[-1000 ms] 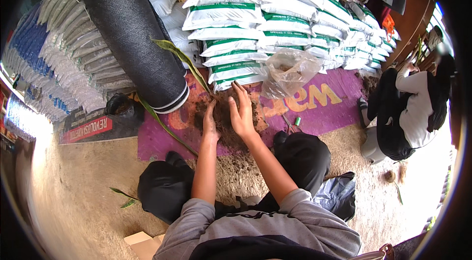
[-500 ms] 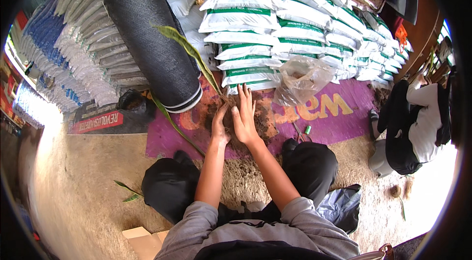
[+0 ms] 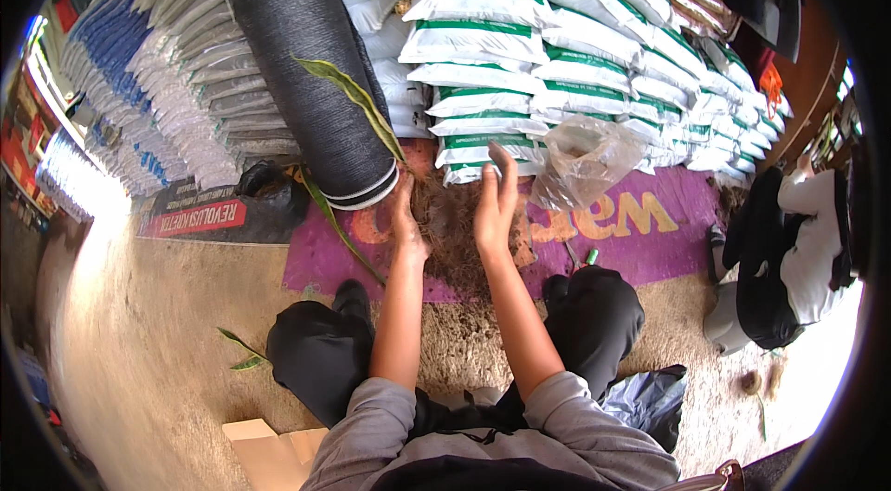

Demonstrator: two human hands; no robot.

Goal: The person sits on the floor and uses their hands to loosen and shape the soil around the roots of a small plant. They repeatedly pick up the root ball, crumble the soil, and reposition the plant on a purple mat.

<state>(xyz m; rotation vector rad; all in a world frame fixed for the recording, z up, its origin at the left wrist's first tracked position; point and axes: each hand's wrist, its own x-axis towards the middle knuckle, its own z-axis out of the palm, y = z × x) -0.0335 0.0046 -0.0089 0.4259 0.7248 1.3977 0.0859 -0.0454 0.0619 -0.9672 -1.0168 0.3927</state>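
Note:
My left hand (image 3: 406, 217) and my right hand (image 3: 496, 208) are held apart on either side of a mound of dark, fibrous soil (image 3: 453, 213). Both have fingers stretched out; the right palm faces inward with nothing in it. A yellow-edged snake plant leaf (image 3: 357, 101) slants up and left, its lower end meeting the left fingertips. Whether those fingers touch it is hard to make out. Another long leaf (image 3: 336, 229) lies left of the left hand. Under the soil spreads a purple banner (image 3: 631, 217).
A black mesh roll (image 3: 306, 64) leans close on the left. Stacked white-and-green bags (image 3: 483, 45) rise ahead, with a clear plastic bag (image 3: 589, 161) before them. Scissors (image 3: 574, 255) and a green spool (image 3: 592, 256) lie at right. Another person (image 3: 789, 250) crouches farther right.
My hands have parted from being close together around the plant's base. The upright leaf has shifted left with the left hand, and the soil between the hands now shows.

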